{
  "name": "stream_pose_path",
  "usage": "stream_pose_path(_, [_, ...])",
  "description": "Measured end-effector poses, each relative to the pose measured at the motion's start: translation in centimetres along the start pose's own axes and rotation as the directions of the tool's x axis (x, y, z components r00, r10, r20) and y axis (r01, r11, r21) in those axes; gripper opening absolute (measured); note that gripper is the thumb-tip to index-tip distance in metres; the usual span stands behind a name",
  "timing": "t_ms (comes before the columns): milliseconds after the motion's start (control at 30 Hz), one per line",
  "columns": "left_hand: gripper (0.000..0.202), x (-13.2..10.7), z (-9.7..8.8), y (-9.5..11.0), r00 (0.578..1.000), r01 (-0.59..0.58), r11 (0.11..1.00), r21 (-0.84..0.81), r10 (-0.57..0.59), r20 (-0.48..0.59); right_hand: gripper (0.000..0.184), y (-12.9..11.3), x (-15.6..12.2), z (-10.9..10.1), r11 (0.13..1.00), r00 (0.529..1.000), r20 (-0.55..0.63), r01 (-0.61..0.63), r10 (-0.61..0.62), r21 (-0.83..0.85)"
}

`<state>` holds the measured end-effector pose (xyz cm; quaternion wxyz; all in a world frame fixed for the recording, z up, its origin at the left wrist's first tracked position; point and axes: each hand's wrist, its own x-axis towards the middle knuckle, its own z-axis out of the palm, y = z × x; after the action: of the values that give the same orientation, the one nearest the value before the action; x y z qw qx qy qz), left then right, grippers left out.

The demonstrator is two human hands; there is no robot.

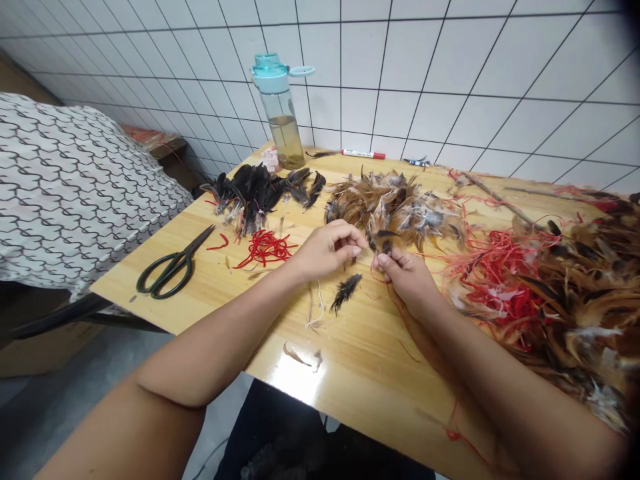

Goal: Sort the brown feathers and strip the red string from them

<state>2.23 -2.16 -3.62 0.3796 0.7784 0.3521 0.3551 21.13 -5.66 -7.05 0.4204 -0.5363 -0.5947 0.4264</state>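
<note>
The right hand point(409, 275) is over the middle of the bench point(350, 363), its grip pinching a small brown-and-black feather tuft point(388, 239) between thumb and fingers. The left hand point(325, 252) is just beside it, thumb and fingers curled close; whether that grip pinches anything, I cannot tell. Mostly bare wood runs from the 2 hands to the near edge, leaving room around 1 dark feather point(346, 291) and a white string point(321, 308). Room tightens behind, at the brown feather heap point(383, 200), and rightward, at the red strands point(500, 260) and larger feather pile point(590, 293). Scissors point(186, 260) lie near the left edge; a bottle point(286, 130) stands toward the back edge.
</note>
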Motion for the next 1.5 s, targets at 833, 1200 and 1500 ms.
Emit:
stream_pose_path(833, [0.012,-0.4,-0.8,1.2,0.964,-0.141,0.942,0.303,0.062,0.257,0.018,-0.5,0.0,-0.3,0.996,0.991,-0.106,0.076,-0.081,-0.054])
stream_pose_path(1200, [0.011,-0.2,0.1,0.6,0.987,0.148,0.987,-0.065,-0.142,0.080,0.035,-1.1,-0.3,-0.4,0.999,0.989,-0.146,-0.002,-0.004,-0.046])
stream_pose_path(1500, [0.032,-0.4,2.6,0.2,0.960,0.258,0.818,-0.513,-0.275,0.044,0.037,-0.4,-0.2,-0.1,0.996,0.992,-0.111,0.049,-0.058,-0.077])
